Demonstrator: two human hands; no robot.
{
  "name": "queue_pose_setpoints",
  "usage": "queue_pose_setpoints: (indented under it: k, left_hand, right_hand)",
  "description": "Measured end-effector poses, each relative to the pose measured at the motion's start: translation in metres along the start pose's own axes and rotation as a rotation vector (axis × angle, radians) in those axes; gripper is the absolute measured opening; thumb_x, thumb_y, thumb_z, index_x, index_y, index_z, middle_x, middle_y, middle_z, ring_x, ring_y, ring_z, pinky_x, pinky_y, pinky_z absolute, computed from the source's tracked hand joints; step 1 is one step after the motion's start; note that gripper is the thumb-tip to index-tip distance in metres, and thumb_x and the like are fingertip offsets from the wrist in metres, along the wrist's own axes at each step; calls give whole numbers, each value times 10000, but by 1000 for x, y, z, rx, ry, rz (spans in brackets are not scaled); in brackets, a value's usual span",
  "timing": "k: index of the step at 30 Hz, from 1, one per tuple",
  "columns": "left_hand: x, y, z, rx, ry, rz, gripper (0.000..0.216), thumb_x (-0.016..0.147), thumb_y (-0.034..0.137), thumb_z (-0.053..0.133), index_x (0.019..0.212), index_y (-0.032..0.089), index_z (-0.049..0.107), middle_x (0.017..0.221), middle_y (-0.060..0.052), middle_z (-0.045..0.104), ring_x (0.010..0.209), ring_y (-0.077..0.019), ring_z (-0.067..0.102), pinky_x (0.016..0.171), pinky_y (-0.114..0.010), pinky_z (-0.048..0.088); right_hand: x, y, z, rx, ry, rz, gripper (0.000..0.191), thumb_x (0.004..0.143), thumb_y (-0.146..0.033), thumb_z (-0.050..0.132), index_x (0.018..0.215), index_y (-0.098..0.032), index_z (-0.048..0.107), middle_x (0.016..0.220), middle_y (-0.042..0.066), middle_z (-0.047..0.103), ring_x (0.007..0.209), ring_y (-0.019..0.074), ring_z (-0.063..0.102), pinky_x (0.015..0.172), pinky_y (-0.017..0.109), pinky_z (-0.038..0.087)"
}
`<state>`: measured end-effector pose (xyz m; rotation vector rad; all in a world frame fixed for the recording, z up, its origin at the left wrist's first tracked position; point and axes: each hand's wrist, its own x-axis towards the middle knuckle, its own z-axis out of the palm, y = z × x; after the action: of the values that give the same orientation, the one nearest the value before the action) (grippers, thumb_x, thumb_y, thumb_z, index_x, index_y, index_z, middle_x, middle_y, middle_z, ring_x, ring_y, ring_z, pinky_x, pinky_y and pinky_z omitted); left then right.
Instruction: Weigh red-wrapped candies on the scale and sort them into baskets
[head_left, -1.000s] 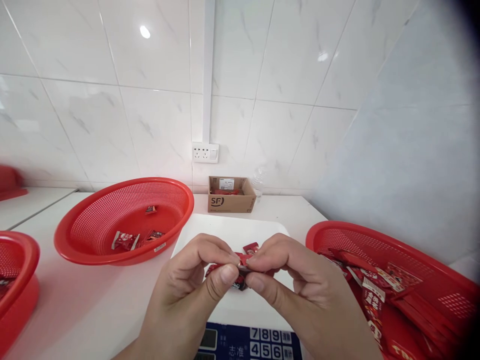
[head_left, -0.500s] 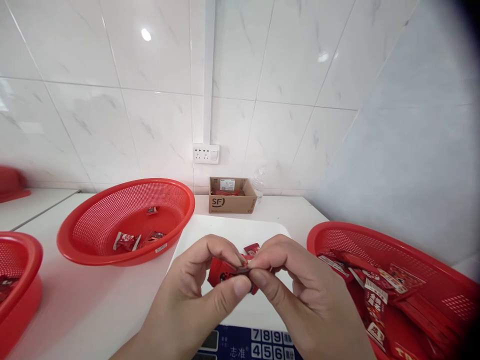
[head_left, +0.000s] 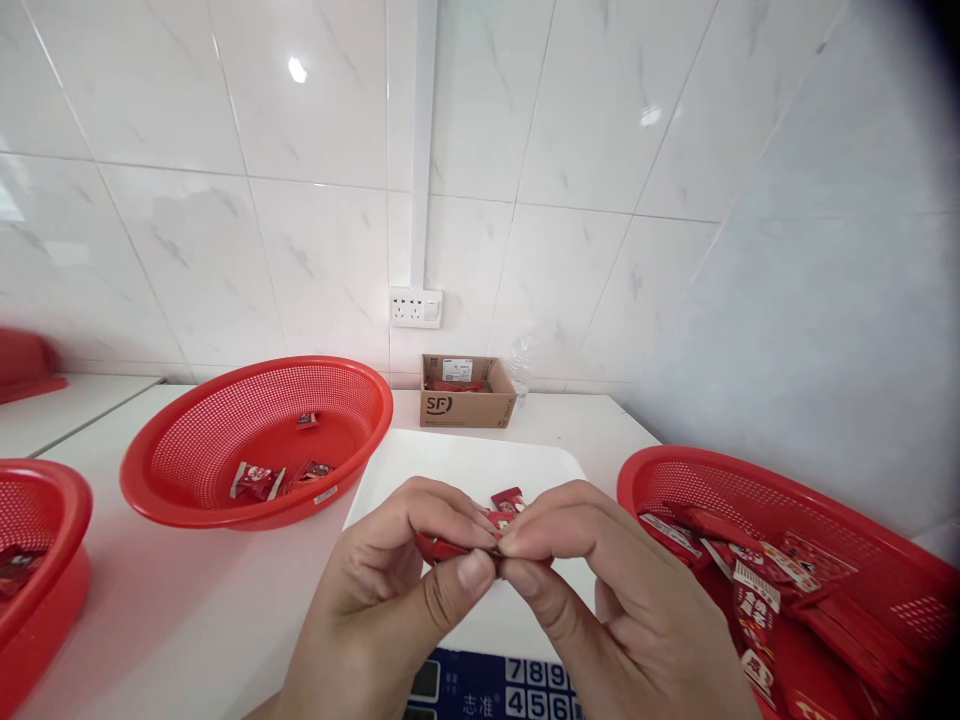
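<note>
- The left hand (head_left: 382, 590) and the right hand (head_left: 622, 590) meet at the 6 o'clock part of the view, above the white platform of a scale (head_left: 465, 470).
- Both hands pinch one small red candy wrapper (head_left: 504, 505) between thumb and fingertips; the grip of each hand is closed on it, and the two thumbs almost touch.
- One end of the wrapper sticks up above the fingers, and another red part shows under the left fingers.
- The blue keypad (head_left: 517, 690) of the scale shows just below the hands.
- At 9 o'clock a red mesh basket (head_left: 225, 400) stands on the white tabletop (head_left: 187, 600), with a few small packets (head_left: 255, 480) inside.
- At 3 o'clock a second red basket (head_left: 750, 480) holds many red packets (head_left: 750, 600), just beside the right hand.
- At the left edge a third red basket (head_left: 45, 500) is partly in view.
- At 12 o'clock, near the tiled wall, a small cardboard box (head_left: 469, 395) stands below a wall socket (head_left: 415, 307).
</note>
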<state>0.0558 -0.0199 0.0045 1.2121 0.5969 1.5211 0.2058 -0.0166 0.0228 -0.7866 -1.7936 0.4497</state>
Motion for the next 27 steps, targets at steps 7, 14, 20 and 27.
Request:
queue_pose_setpoints:
  k: [7,14,20,27]
  left_hand:
    - [-3,0,5,-128,9,-36,59,820,272,679,801,265,735,851,-6,635,824,-122,596,740,-197,513]
    - [2,6,-1,28,-51,-36,259,901,365,544,857,232,762,878,-68,691,787,-175,610,683,-256,516]
    - [8,6,-4,156,-30,-42,117,859,313,627,893,257,724,831,-23,707,783,-160,637,717,-252,534]
    - [9,3,-5,374,-17,105,109,868,215,599,828,241,698,865,-22,655,841,-161,634,721,-240,543]
  right_hand:
    - [-1,-1,-1,63,2,36,106,850,-167,613,837,-272,620,783,-29,624,710,117,606,609,211,507]
    - [-1,-1,-3,68,17,111,80,861,-228,590,797,-267,618,738,-23,610,679,138,595,587,240,502]
    - [2,4,-4,1,-12,167,129,889,-270,544,782,-250,612,747,-8,625,678,144,598,589,259,482]
    - [9,14,-3,-22,-103,153,71,848,-320,620,891,-264,621,842,-4,638,728,140,602,608,247,503]
